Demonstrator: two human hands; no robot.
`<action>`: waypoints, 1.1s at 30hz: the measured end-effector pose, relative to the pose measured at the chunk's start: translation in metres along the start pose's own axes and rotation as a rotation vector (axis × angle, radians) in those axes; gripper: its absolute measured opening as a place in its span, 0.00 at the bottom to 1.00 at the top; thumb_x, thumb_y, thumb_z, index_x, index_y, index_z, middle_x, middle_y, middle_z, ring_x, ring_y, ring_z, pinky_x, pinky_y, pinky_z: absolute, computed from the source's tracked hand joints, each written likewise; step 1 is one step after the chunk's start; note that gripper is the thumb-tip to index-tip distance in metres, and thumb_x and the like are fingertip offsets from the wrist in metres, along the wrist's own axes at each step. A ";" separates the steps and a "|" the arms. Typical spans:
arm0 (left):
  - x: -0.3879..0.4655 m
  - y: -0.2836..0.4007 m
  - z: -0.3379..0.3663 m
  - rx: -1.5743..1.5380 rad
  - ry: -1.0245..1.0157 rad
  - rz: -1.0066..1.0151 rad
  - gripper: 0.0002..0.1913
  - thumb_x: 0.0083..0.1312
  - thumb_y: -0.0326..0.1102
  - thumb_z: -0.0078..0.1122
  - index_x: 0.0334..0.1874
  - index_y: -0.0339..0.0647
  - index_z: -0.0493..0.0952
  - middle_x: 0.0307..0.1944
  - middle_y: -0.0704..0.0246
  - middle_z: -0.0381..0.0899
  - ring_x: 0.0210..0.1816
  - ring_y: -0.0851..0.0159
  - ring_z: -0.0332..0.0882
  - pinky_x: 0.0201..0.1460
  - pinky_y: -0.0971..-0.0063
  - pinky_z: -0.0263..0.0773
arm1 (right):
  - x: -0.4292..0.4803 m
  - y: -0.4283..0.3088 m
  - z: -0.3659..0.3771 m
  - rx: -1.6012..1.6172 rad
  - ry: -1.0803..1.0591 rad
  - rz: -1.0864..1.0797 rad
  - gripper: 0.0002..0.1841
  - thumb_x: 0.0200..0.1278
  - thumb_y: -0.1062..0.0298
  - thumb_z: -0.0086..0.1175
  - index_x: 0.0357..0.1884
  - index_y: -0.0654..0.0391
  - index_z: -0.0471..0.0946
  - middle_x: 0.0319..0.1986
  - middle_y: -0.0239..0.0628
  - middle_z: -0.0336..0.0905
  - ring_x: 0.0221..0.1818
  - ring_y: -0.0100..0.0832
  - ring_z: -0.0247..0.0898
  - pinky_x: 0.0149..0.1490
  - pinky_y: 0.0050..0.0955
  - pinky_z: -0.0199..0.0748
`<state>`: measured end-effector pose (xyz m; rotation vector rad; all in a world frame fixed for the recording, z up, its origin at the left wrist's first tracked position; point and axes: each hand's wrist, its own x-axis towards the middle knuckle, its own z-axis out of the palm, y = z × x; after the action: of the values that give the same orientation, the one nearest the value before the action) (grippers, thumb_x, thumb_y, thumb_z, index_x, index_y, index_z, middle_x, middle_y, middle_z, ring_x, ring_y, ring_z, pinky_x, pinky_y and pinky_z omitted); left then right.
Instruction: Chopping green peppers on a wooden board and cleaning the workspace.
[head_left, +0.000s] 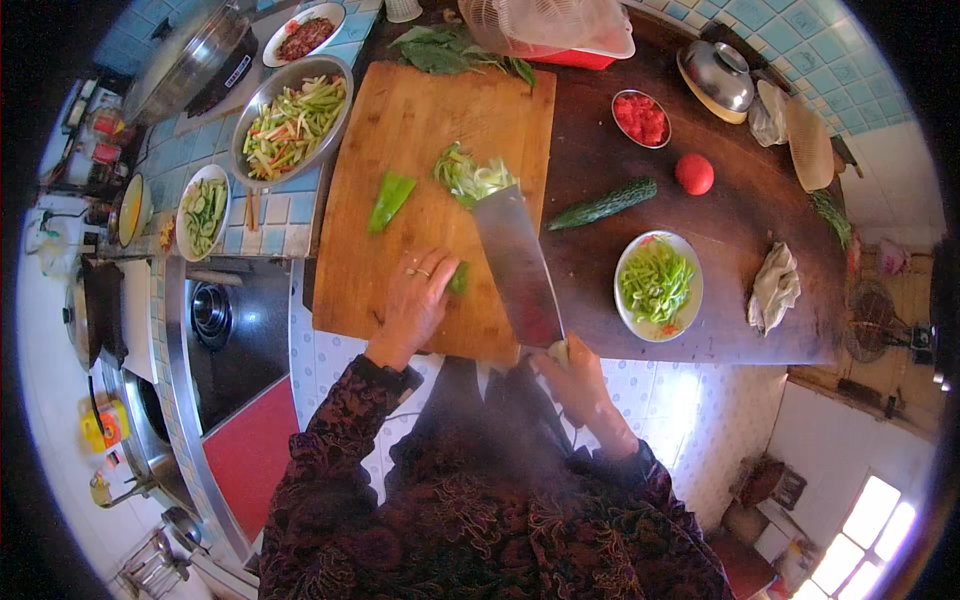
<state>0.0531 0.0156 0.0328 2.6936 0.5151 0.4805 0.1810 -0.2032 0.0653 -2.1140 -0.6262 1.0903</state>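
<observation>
My right hand (576, 379) grips the handle of a broad Chinese cleaver (521, 266). The far end of the blade touches a heap of finely sliced green vegetable (472, 176) on the wooden cutting board (360, 277). Near the board's front edge, my left hand (420, 300), with a ring on one finger, has its fingertips curled at a small green pepper piece (458, 279), which they partly hide. A larger flat piece of green pepper (391, 201) lies farther up the board, apart from both hands.
Right of the board lie a cucumber (604, 204), a tomato (694, 174), a bowl of shredded green pepper (658, 289), chopped tomato (640, 118) and a cloth (775, 289). Leafy greens (457, 49) touch its far edge. On the left stands a steel bowl of cut vegetables (292, 127).
</observation>
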 end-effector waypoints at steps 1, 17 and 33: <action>-0.002 0.001 0.001 -0.002 -0.002 -0.001 0.19 0.45 0.22 0.57 0.44 0.38 0.72 0.46 0.58 0.72 0.49 0.50 0.68 0.51 0.62 0.65 | 0.001 0.001 0.002 0.024 -0.021 -0.003 0.13 0.56 0.64 0.55 0.36 0.62 0.68 0.25 0.51 0.74 0.29 0.48 0.74 0.33 0.36 0.69; -0.036 0.025 0.010 0.060 0.101 -0.032 0.20 0.53 0.22 0.50 0.51 0.32 0.72 0.51 0.57 0.71 0.54 0.52 0.69 0.56 0.62 0.66 | -0.002 -0.009 0.007 -0.121 -0.013 -0.132 0.15 0.57 0.63 0.53 0.38 0.61 0.64 0.26 0.59 0.74 0.34 0.60 0.71 0.35 0.48 0.70; -0.039 0.023 0.026 0.160 0.026 0.035 0.22 0.55 0.32 0.57 0.52 0.31 0.70 0.55 0.57 0.68 0.59 0.56 0.65 0.62 0.60 0.59 | 0.002 -0.006 -0.001 -0.233 -0.011 -0.176 0.12 0.58 0.67 0.50 0.39 0.58 0.61 0.25 0.59 0.74 0.31 0.62 0.70 0.35 0.53 0.70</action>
<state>0.0359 -0.0280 0.0088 2.8567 0.5349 0.5048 0.1820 -0.1980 0.0690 -2.1996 -0.9655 0.9707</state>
